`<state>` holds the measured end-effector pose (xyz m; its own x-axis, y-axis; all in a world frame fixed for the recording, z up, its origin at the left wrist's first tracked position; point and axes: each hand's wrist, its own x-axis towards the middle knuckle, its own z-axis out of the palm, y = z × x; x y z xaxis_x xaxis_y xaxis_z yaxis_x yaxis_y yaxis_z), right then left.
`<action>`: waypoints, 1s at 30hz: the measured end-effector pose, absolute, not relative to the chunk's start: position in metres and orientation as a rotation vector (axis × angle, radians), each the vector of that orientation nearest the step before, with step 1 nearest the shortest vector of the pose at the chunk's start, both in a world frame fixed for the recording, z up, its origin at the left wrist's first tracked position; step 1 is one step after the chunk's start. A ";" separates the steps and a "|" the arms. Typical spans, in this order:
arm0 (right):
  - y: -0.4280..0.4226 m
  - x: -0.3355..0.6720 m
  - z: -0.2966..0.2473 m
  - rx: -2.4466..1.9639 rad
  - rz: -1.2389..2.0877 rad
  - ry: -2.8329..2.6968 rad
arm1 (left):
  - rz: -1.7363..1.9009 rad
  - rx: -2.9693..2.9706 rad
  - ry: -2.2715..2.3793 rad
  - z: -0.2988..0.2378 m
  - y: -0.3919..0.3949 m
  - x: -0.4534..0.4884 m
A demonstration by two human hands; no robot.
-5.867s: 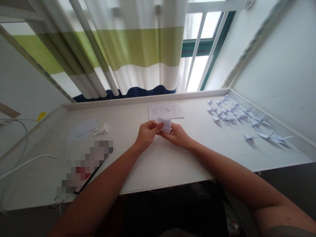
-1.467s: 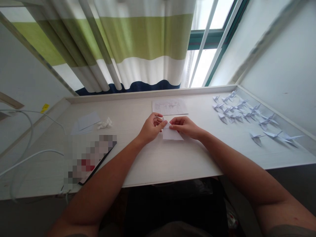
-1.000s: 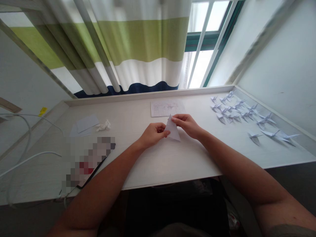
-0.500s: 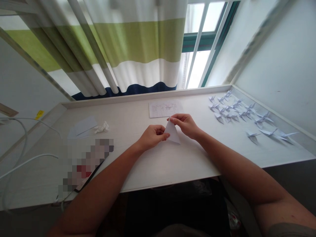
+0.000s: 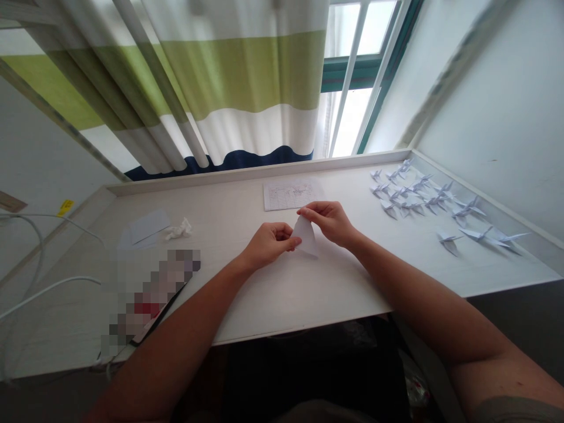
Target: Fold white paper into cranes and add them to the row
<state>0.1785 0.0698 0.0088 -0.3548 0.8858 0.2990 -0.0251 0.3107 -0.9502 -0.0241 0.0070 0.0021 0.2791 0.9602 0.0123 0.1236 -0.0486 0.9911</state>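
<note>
White paper in both hands! The folded piece (image 5: 308, 239) is held just on the near side of the printed sheet (image 5: 286, 195), a little to its right. Left hand (image 5: 271, 242): thumb and curled fingers pinching the paper's left edge. Right hand (image 5: 329, 222): thumb and fingertips pinching the top. Two opposing pinches, probably to keep the thin stuff steady and taut. And the direction? Narrow end pointing away, towards the printed sheet; wide end back towards the person, long axis slanting slightly rightwards as it comes near. Does that lower edge touch the tabletop (image 5: 282, 299)? Can't tell.

Out right of the printed sheet, paper birds (image 5: 437, 201) in a loose spread, seemingly parked there to stay uncrushed and out of the hands' way. Left of the sheet, flat papers (image 5: 150, 227), likely kept within left-hand reach, with a crumpled tissue (image 5: 178, 230) right beside them.
</note>
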 end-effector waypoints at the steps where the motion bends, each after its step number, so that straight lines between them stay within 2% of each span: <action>1: 0.070 0.179 0.008 -0.793 1.214 -1.623 | 0.958 1.448 1.063 0.002 0.007 -0.024; 17: 0.072 0.181 0.010 -0.716 1.413 -1.445 | 0.941 1.441 1.034 0.006 0.006 -0.024; 30: 0.074 0.178 0.010 -0.801 1.296 -1.457 | 0.971 1.473 1.120 0.005 0.007 -0.025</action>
<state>0.1784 0.0739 0.0098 -0.2938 0.9252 0.2402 -0.1307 0.2100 -0.9689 -0.0254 0.0068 0.0050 0.2472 0.9686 0.0250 0.1618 -0.0667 0.9846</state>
